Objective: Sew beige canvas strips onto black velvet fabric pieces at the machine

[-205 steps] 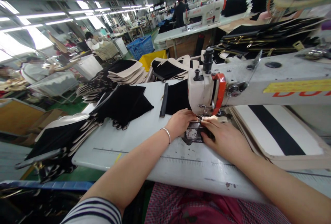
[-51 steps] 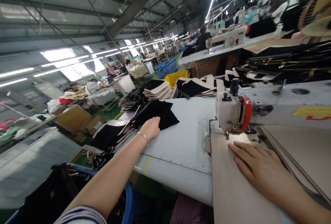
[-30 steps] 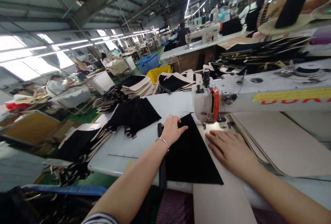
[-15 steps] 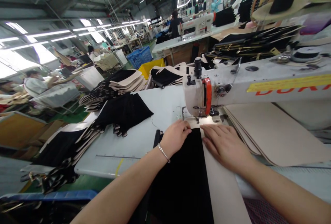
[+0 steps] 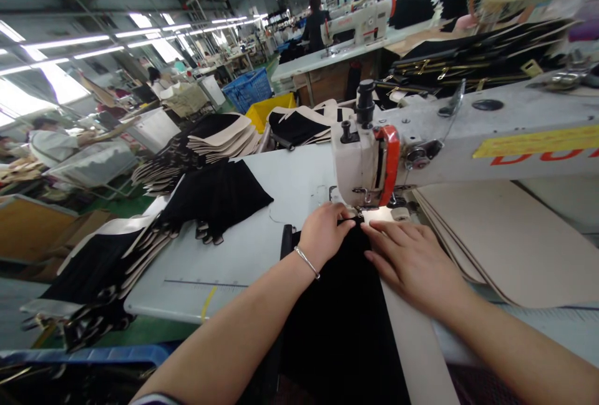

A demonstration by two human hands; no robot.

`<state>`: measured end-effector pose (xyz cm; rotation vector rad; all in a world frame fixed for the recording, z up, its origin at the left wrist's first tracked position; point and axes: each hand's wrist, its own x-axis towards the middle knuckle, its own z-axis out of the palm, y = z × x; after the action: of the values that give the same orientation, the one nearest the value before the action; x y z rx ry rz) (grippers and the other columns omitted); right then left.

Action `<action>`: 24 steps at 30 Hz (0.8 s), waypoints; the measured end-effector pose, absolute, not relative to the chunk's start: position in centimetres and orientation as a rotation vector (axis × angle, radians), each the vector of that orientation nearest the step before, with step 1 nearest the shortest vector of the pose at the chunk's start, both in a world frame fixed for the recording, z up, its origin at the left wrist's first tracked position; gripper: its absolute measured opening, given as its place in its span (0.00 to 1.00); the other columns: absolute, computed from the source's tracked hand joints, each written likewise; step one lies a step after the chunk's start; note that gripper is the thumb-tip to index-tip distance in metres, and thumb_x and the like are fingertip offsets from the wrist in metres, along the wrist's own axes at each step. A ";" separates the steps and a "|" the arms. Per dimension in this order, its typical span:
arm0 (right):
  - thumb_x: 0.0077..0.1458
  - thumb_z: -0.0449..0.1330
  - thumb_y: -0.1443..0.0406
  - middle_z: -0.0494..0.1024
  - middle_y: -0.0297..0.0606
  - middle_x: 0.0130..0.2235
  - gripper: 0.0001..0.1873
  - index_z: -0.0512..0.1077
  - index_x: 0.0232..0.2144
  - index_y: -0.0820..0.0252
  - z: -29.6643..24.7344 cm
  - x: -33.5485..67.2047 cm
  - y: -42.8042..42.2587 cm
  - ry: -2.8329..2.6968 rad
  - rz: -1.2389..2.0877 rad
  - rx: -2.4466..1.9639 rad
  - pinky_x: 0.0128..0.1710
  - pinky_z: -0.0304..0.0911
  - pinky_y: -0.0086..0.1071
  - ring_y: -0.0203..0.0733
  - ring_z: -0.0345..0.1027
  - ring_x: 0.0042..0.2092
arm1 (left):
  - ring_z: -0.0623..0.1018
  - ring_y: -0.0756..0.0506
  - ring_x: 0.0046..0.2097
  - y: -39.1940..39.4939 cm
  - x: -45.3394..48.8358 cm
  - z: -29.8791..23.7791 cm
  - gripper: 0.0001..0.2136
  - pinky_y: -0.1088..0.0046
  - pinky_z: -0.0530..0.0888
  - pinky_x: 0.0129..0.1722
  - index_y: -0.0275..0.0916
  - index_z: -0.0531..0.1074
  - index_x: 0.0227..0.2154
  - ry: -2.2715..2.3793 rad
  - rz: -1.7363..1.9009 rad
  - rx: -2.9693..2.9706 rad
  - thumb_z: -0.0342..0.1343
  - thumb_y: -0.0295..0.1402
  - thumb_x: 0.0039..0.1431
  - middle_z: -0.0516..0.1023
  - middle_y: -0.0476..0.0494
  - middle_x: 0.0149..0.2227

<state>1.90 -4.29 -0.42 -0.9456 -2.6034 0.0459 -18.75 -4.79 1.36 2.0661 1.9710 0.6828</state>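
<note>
**One black panel point(image 5: 349, 330) lies lengthwise toward my sewing machine point(image 5: 449, 149)**

The panel sits beneath and between my hands, its long axis running from my lap up to the presser foot point(image 5: 360, 211); whether its far edge is under the foot, I cannot tell. My left hand point(image 5: 325, 233) is the nearer, resting on that far end with thumb and fingers drawn narrow, though a pinch is not clear to see. My right hand point(image 5: 416, 264) lies flat, fingers extended, on the pale sheet point(image 5: 421, 355) showing along the panel's right edge. A dark strip point(image 5: 286, 239) borders the left. Room for moving is wider on that side, where white tabletop point(image 5: 243, 249) stretches to a pile of black pieces point(image 5: 215, 196). At right, a stack of pale pieces point(image 5: 510, 243) and the machine's arm crowd closer. Panel and sheet both run off the bottom of my view.
</note>
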 end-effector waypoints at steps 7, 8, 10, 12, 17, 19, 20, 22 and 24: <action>0.64 0.48 0.54 0.71 0.44 0.53 0.25 0.60 0.60 0.57 -0.3 1.8 -4.4 -2.609 -0.007 -0.958 0.45 0.54 0.45 0.51 0.61 0.51 | 0.75 0.44 0.40 -4.7 -18.4 1.7 0.04 0.66 0.72 0.41 0.39 0.72 0.35 2.014 0.678 2.099 0.58 0.32 0.58 0.76 0.44 0.38; 0.64 0.48 0.54 0.70 0.44 0.53 0.25 0.60 0.60 0.56 -0.3 1.8 -4.4 -2.606 -0.003 -0.956 0.46 0.54 0.45 0.51 0.61 0.51 | 0.75 0.43 0.42 -5.0 -18.3 1.9 0.04 0.65 0.72 0.44 0.39 0.72 0.36 1.985 0.678 2.155 0.57 0.32 0.59 0.76 0.43 0.39; 0.64 0.48 0.54 0.69 0.42 0.54 0.24 0.62 0.59 0.55 -0.4 1.8 -4.3 -2.602 0.018 -0.949 0.48 0.54 0.45 0.50 0.61 0.53 | 0.74 0.42 0.47 -5.9 -18.3 2.2 0.05 0.63 0.70 0.51 0.39 0.72 0.39 1.831 0.638 2.321 0.54 0.31 0.62 0.76 0.43 0.43; 0.64 0.49 0.55 0.68 0.41 0.56 0.23 0.63 0.58 0.54 -0.5 1.9 -4.3 -2.597 0.044 -0.946 0.50 0.53 0.45 0.50 0.60 0.55 | 0.72 0.43 0.53 -7.0 -18.4 2.3 0.08 0.62 0.67 0.57 0.39 0.72 0.42 1.630 0.574 2.469 0.51 0.30 0.64 0.75 0.43 0.48; 0.63 0.50 0.56 0.68 0.41 0.56 0.23 0.62 0.58 0.54 -0.7 1.9 -4.4 -2.584 0.056 -0.967 0.51 0.54 0.46 0.50 0.60 0.55 | 0.67 0.44 0.60 -8.0 -18.9 1.8 0.13 0.60 0.59 0.64 0.36 0.68 0.52 1.580 0.520 2.525 0.49 0.30 0.66 0.70 0.42 0.57; 0.63 0.50 0.56 0.69 0.41 0.56 0.23 0.62 0.58 0.54 -0.7 1.9 -4.4 -2.574 0.049 -0.969 0.51 0.55 0.46 0.50 0.60 0.55 | 0.67 0.45 0.60 -7.8 -19.0 1.5 0.14 0.60 0.59 0.65 0.37 0.68 0.52 1.596 0.508 2.506 0.48 0.30 0.66 0.69 0.42 0.58; 0.63 0.50 0.56 0.69 0.41 0.55 0.23 0.63 0.58 0.55 -0.7 1.9 -4.4 -2.572 0.048 -0.962 0.51 0.56 0.46 0.50 0.61 0.54 | 0.66 0.45 0.61 -7.7 -19.1 1.3 0.14 0.60 0.59 0.65 0.37 0.68 0.52 1.594 0.510 2.499 0.48 0.30 0.66 0.70 0.42 0.58; 0.62 0.51 0.56 0.69 0.41 0.55 0.23 0.64 0.57 0.55 -0.6 1.8 -4.3 -2.571 0.052 -0.942 0.51 0.57 0.46 0.50 0.62 0.54 | 0.66 0.45 0.61 -7.5 -19.1 1.1 0.13 0.61 0.58 0.65 0.38 0.69 0.52 1.577 0.523 2.487 0.48 0.31 0.66 0.70 0.43 0.57; 0.62 0.51 0.57 0.69 0.42 0.55 0.23 0.64 0.57 0.56 -0.5 1.8 -4.2 -2.564 0.054 -0.927 0.51 0.58 0.47 0.50 0.62 0.54 | 0.65 0.46 0.62 -7.4 -19.1 1.1 0.13 0.61 0.57 0.66 0.39 0.69 0.52 1.570 0.530 2.473 0.48 0.31 0.66 0.71 0.44 0.57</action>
<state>1.79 -4.20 -0.51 -0.9274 -2.5644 0.0537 -19.13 -7.38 1.08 2.4733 1.5698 0.5296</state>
